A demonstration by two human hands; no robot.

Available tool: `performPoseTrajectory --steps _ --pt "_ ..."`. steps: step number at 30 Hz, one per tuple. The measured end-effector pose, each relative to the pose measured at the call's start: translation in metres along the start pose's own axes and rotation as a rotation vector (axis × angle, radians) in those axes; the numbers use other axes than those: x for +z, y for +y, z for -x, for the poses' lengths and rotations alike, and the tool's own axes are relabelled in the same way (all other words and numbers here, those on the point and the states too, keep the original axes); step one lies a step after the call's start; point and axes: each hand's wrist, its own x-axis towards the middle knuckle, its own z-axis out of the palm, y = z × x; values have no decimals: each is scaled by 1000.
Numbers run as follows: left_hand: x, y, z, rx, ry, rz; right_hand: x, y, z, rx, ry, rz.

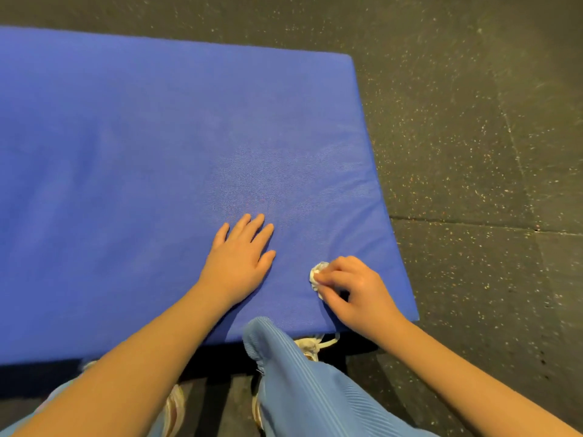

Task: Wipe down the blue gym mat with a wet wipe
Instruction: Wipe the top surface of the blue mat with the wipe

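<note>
- Pinching a crumpled white wet wipe (318, 274) between curled fingers and thumb, the right hand (356, 291) presses it onto the blue gym mat (157, 146) near its right front corner.
- Left hand (241, 257) lies flat on the mat, fingers straight and slightly spread (palm down), just beside the wipe.
- Mat rests on dark speckled floor (473, 121).

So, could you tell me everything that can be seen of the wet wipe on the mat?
The wet wipe is white and crumpled into a small wad, looking like thin soft cloth or paper. Only its left part shows; the rest is hidden under the fingers of the right hand, which pinch it. It rests on the blue gym mat, near its near right corner. Wetness cannot be told.
</note>
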Motion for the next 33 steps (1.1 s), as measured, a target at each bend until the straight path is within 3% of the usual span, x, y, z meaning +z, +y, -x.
performPoseTrajectory --steps 4,9,15,20,29,31,33 --pt "-26 -20 25 134 -233 -191 0 -8 23 -137 8 -78" --pt "-58 -41 53 246 -485 -433 10 -14 8 -143 30 -41" --pt "-77 -54 87 258 -616 -611 38 -44 -19 -200 -34 -31" --pt "-50 -53 106 210 -493 -690 40 -53 -15 -201 -36 -81" --pt "-49 -61 114 230 -369 -648 28 -66 -4 -179 -249 3" --pt "-46 -69 119 251 -238 -621 29 -70 -4 -189 -258 99" --pt "-43 -77 123 331 -6 -507 31 -74 -6 -224 -270 231"
